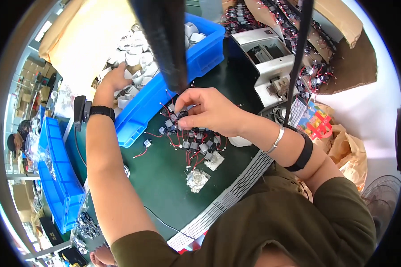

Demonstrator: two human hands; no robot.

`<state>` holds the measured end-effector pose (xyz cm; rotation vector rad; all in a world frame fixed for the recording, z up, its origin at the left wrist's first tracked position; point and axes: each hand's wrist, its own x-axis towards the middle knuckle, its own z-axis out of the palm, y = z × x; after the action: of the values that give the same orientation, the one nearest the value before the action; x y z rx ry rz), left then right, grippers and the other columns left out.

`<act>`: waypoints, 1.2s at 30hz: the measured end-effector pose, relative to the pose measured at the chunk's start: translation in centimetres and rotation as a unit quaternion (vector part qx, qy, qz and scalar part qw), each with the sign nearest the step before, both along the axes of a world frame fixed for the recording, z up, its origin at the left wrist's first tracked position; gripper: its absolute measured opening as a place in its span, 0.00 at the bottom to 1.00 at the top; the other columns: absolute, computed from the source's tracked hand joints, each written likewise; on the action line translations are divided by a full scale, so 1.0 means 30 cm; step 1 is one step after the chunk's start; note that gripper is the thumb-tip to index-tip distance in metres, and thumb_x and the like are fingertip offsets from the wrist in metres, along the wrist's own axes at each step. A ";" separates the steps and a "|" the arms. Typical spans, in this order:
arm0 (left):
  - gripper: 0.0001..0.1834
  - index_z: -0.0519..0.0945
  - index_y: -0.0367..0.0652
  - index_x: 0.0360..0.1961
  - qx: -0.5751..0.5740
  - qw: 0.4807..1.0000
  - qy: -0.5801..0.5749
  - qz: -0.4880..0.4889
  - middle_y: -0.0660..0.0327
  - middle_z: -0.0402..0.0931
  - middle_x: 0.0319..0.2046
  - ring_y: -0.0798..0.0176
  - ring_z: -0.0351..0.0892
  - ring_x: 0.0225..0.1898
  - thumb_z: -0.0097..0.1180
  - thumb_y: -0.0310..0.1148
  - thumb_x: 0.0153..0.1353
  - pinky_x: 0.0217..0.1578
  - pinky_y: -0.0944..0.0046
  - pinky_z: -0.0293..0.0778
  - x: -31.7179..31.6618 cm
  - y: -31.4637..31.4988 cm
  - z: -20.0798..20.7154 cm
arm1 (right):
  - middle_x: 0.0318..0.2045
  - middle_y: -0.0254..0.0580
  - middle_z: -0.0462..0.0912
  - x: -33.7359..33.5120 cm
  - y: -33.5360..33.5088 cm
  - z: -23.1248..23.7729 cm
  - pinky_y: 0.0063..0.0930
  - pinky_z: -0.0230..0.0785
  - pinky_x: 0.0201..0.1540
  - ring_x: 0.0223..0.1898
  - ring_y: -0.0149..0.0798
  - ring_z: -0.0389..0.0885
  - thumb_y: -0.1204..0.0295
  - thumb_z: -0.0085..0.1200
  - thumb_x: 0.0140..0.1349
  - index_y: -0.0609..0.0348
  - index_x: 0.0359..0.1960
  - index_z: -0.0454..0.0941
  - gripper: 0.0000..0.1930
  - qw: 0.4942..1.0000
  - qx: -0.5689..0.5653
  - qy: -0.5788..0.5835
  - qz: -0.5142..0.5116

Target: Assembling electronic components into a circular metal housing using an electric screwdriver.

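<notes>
My left hand (116,78) reaches into the heap of white plastic parts (136,55), round and cup-like, at the far left. Its thumb and fingers stand around one of the white parts; some fingertips are hidden. Over the middle of the table my right hand (211,111) is curled, thumb and forefinger closing on a small black component (182,114) with thin wires. Below it lies a pile of similar grey-and-black components (196,142) with red leads. A single component (147,143) lies apart, left of the pile.
A blue bin (142,116) crosses the far side of the dark green table (165,196). Two crumpled silvery pieces (198,180) lie nearer me. A grey-white machine (269,58) stands far right, beside boxes of wired components. A dark post (162,44) hangs in front. Another blue bin (60,178) stands left.
</notes>
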<state>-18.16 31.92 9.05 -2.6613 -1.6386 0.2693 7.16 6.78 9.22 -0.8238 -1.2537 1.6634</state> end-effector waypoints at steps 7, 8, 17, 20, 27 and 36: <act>0.40 0.67 0.45 0.59 0.129 0.968 -0.210 -0.048 0.46 0.74 0.47 0.49 0.73 0.51 0.68 0.44 0.43 0.49 0.57 0.69 -0.084 -0.132 0.076 | 0.37 0.35 0.76 0.046 -0.194 0.030 0.16 0.68 0.33 0.32 0.22 0.76 0.84 0.55 0.54 0.63 0.43 0.72 0.14 0.994 -0.041 -0.045 0.087; 0.35 0.71 0.44 0.56 0.169 0.973 -0.154 0.012 0.46 0.75 0.45 0.50 0.74 0.49 0.65 0.47 0.48 0.46 0.58 0.70 0.094 -0.221 0.162 | 0.37 0.34 0.76 0.096 -0.216 0.022 0.15 0.68 0.32 0.32 0.22 0.75 0.84 0.55 0.55 0.63 0.43 0.72 0.14 0.996 -0.009 -0.076 0.045; 0.41 0.65 0.39 0.58 -0.235 0.706 -0.668 -0.008 0.61 0.67 0.46 0.64 0.70 0.48 0.69 0.23 0.39 0.51 0.65 0.68 0.426 -0.956 -0.073 | 0.44 0.41 0.75 0.279 -0.365 0.033 0.23 0.71 0.45 0.43 0.30 0.76 0.85 0.54 0.55 0.65 0.45 0.72 0.15 0.984 0.092 -0.091 -0.125; 0.33 0.74 0.34 0.48 -0.058 0.711 -0.697 -0.077 0.55 0.71 0.43 0.59 0.74 0.44 0.72 0.26 0.35 0.45 0.64 0.71 0.563 -1.021 -0.217 | 0.39 0.38 0.77 0.303 -0.329 0.038 0.22 0.72 0.44 0.40 0.28 0.77 0.82 0.54 0.56 0.66 0.46 0.73 0.14 0.966 0.107 -0.157 -0.177; 0.33 0.74 0.38 0.47 0.097 0.828 -0.549 -0.057 0.54 0.73 0.42 0.53 0.74 0.43 0.72 0.33 0.37 0.44 0.60 0.71 0.608 -1.048 -0.303 | 0.33 0.37 0.79 0.367 -0.254 -0.063 0.21 0.73 0.41 0.37 0.28 0.78 0.79 0.58 0.53 0.62 0.41 0.75 0.13 0.926 0.212 -0.276 -0.149; 0.33 0.72 0.40 0.49 -0.045 0.821 -0.568 -0.034 0.54 0.74 0.45 0.51 0.73 0.46 0.71 0.36 0.40 0.48 0.57 0.68 0.561 -1.014 -0.266 | 0.31 0.40 0.75 0.363 -0.203 -0.076 0.28 0.71 0.35 0.31 0.39 0.77 0.79 0.59 0.49 0.62 0.36 0.75 0.11 0.852 0.345 -0.395 -0.006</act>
<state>-1.34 1.49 1.07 -3.0840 -1.6051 -1.5671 18.05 0.68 6.94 -1.0633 -2.2125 0.6999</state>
